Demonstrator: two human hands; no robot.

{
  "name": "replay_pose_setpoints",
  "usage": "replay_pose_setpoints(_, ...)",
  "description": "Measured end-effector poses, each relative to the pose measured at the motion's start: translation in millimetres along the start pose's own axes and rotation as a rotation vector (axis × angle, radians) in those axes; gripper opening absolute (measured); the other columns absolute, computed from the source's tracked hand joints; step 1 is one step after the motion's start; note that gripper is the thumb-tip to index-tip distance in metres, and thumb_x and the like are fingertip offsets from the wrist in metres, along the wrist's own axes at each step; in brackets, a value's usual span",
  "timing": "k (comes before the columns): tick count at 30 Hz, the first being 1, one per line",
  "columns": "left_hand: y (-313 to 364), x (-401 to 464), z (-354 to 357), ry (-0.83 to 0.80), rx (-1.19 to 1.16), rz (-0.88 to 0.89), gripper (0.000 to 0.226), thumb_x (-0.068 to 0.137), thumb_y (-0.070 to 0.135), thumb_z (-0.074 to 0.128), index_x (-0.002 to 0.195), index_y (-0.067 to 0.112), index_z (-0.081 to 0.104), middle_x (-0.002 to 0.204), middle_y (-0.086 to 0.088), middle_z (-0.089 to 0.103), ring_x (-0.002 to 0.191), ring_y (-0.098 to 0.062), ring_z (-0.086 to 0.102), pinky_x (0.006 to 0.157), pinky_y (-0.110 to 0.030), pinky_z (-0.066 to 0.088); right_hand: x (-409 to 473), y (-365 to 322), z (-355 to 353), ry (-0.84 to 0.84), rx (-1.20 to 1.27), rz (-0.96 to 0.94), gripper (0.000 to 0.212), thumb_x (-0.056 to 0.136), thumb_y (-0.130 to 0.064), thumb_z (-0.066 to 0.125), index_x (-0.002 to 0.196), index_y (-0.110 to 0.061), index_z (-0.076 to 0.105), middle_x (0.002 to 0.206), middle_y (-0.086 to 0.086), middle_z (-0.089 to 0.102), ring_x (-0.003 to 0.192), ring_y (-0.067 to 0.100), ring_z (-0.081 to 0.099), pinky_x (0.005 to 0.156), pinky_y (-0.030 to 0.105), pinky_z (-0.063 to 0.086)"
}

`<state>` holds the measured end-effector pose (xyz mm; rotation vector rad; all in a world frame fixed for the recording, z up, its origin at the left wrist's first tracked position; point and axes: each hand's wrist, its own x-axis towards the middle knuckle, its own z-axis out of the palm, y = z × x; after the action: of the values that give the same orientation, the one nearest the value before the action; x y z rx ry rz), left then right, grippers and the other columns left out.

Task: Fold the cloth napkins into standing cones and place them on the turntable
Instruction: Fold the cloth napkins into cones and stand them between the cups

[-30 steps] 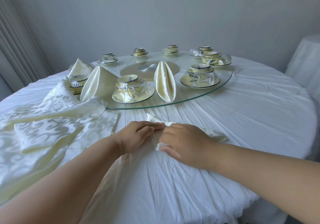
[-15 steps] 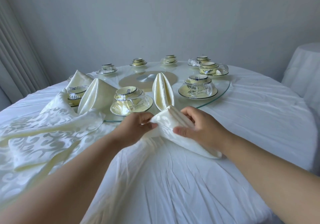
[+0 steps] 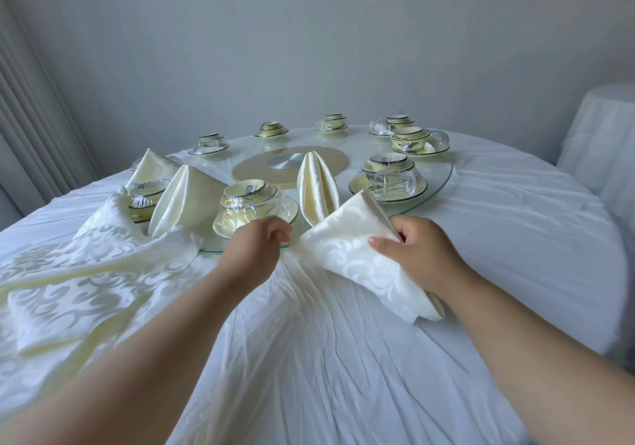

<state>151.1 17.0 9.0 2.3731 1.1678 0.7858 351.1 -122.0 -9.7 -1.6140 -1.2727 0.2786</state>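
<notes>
A folded cream patterned napkin is lifted off the white tablecloth in front of the glass turntable. My left hand pinches its left corner. My right hand grips its right side, thumb on top. Three folded napkins stand on the turntable: a narrow one just behind the held napkin, a wide cone to the left, and another cone farther back left.
A pile of unfolded patterned napkins lies at the left. Wrapped cup-and-saucer sets ring the turntable, one right behind my right hand. A second covered table stands at the far right.
Both hands have lifted the napkin off the tablecloth and raised it toward the turntable's near edge. It has opened out wider between the hands.
</notes>
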Motion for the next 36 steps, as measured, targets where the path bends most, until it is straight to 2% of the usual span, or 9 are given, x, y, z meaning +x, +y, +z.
replay_pose_setpoints(3,8.8,-6.5,17.9,-0.068,0.152,-0.015,0.050,0.080,-0.006,0.036,0.119,0.014,0.059,0.117,-0.007,0.063,0.103,-0.025,0.055,0.077,-0.029,0.045,5.2,9.0,-10.7,0.050,0.050,0.063,0.041,0.069,-0.041,0.066,0.081,-0.002,0.066,0.072,0.015,0.065,0.066,0.016,0.054,0.062,0.036,0.047)
replay_pose_setpoints(4,11.6,-7.7,24.1,-0.103,0.235,0.012,0.052,0.078,-0.005,0.037,0.124,0.011,0.056,0.124,-0.011,0.059,0.110,-0.027,0.052,0.084,-0.031,0.045,6.5,11.5,-12.8,0.053,0.054,0.071,0.039,0.070,-0.039,0.067,0.080,-0.002,0.066,0.071,0.016,0.065,0.066,0.016,0.054,0.063,0.037,0.047)
replay_pose_setpoints(6,13.7,-8.2,33.9,-0.129,0.398,0.072,0.056,0.080,0.000,0.040,0.134,0.010,0.048,0.137,-0.006,0.051,0.128,-0.024,0.040,0.100,-0.031,0.039,7.5,14.7,-14.7,0.048,0.035,0.063,0.039,0.071,-0.038,0.069,0.078,0.000,0.065,0.065,0.009,0.059,0.064,0.015,0.050,0.062,0.033,0.042)
replay_pose_setpoints(12,9.7,-9.3,44.6,-0.126,0.667,0.103,0.059,0.090,0.014,0.040,0.148,0.013,0.029,0.149,0.002,0.037,0.137,-0.019,0.029,0.108,-0.030,0.030,7.3,17.9,-14.3,0.052,0.122,0.057,0.038,0.072,-0.033,0.072,0.078,0.003,0.064,0.066,0.004,0.055,0.064,0.015,0.049,0.062,0.030,0.038)
replay_pose_setpoints(16,6.1,-8.7,40.4,-0.121,0.682,0.075,0.059,0.088,0.011,0.038,0.147,0.014,0.032,0.148,0.003,0.039,0.136,-0.019,0.031,0.108,-0.031,0.031,6.1,18.8,-16.5,0.067,0.219,0.076,0.026,0.080,-0.018,0.074,0.076,0.004,0.062,0.067,0.005,0.055,0.065,0.016,0.050,0.064,0.031,0.038)
replay_pose_setpoints(21,-5.7,-11.1,26.0,-0.086,0.667,0.025,0.055,0.084,0.007,0.039,0.138,0.018,0.045,0.141,0.005,0.048,0.131,-0.018,0.037,0.102,-0.033,0.036,2.5,11.5,-17.0,0.105,0.348,0.093,0.019,0.078,-0.019,0.075,0.074,-0.003,0.066,0.070,0.008,0.063,0.068,0.020,0.058,0.066,0.035,0.046)
replay_pose_setpoints(26,-21.5,-15.2,10.7,-0.055,0.660,-0.035,0.058,0.083,0.007,0.041,0.138,0.020,0.045,0.144,0.008,0.044,0.133,-0.015,0.037,0.101,-0.032,0.036,-1.5,2.6,-19.7,0.167,0.421,0.093,0.003,0.083,-0.013,0.071,0.082,-0.012,0.073,0.085,0.013,0.073,0.080,0.029,0.069,0.076,0.046,0.055)
replay_pose_setpoints(32,-44.8,-20.3,-12.7,-0.073,0.609,-0.173,0.069,0.084,0.007,0.040,0.150,0.025,0.029,0.157,0.010,0.024,0.142,-0.014,0.028,0.109,-0.031,0.033,-2.3,0.3,-18.9,0.244,0.436,0.066,0.024,0.070,-0.031,0.072,0.082,-0.010,0.069,0.087,0.020,0.070,0.075,0.026,0.065,0.075,0.053,0.054)
replay_pose_setpoints(36,-56.2,-13.9,-27.5,-0.122,0.653,-0.283,0.071,0.085,0.007,0.038,0.151,0.028,0.023,0.158,0.013,0.019,0.141,-0.015,0.028,0.109,-0.034,0.034,-2.6,1.0,-17.5,0.287,0.459,0.048,0.029,0.071,-0.033,0.071,0.084,-0.007,0.067,0.085,0.018,0.070,0.075,0.024,0.064,0.072,0.050,0.054)
